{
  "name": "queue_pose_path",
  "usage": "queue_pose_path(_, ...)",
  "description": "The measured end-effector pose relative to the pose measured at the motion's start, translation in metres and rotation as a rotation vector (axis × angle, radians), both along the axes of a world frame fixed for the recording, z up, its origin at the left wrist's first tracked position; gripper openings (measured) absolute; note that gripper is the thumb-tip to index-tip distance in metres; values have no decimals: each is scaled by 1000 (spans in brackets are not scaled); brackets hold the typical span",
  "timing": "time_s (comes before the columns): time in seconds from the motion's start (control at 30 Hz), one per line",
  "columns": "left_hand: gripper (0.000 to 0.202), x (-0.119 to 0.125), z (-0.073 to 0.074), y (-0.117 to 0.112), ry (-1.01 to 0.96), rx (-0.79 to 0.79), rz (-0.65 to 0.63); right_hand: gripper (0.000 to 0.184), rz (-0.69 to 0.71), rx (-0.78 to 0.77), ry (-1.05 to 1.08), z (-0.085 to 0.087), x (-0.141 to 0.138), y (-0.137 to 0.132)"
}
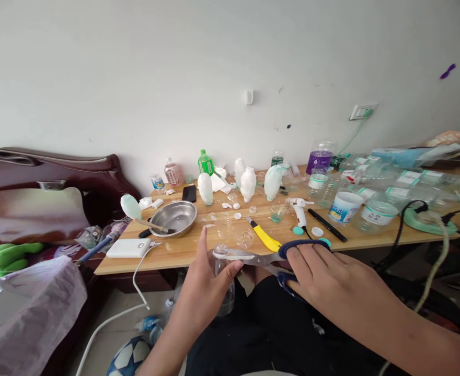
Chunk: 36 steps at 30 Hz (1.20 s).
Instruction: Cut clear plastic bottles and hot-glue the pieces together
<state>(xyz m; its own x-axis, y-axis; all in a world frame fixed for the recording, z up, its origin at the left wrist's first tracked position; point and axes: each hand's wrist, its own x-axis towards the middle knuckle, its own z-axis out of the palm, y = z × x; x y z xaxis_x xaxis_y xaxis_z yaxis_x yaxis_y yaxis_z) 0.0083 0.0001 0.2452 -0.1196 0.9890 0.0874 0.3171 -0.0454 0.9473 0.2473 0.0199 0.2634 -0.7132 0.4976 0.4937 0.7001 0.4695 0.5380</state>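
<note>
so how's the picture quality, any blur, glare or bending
All in the head view: soft, even light on the wall; a mild sheen inside the metal bowl; wide-angle stretching toward the edges; clear bottles at the right look smeared; the scissors look slightly soft.

Soft, cool light spreads evenly, bright on the pale wall [214,78], which greys toward the corner at 2 o'clock. Shadows on the tabletop [175,254] are faint; the space beneath it at 4 o'clock sinks into gloom, and dark clothing [261,329] between 5 and 6 loses detail. Glare streaks the scissors [260,259] at 5, the steel bowl [175,215] at 8 and the glossy headboard [44,203] at 9. Toward 3 o'clock, clear bottles [378,213] smear together; wide-angle stretching warps the outer edges.
</note>
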Motion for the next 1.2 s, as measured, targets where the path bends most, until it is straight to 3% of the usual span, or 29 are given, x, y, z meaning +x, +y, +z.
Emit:
queue_pose_path(0.23,92,6,0,3,87,16,145,18,-38,43,28,0,-4,-7)
queue_pose_path(0.37,90,4,2,5,96,58,148,16,-36,51,35,1,-6,-8)
queue_pose_path(0.6,83,3,9,3,310,-49,146,17,-32,-2,55,-5,-7,-10)
queue_pose_path(0.83,60,1,14,1,455,-67,49,19,55,-30,88,4,-2,0)
queue_pose_path(1.2,38,-10,5,15,632,117,-83,17,25,-80,-49,25,5,7)
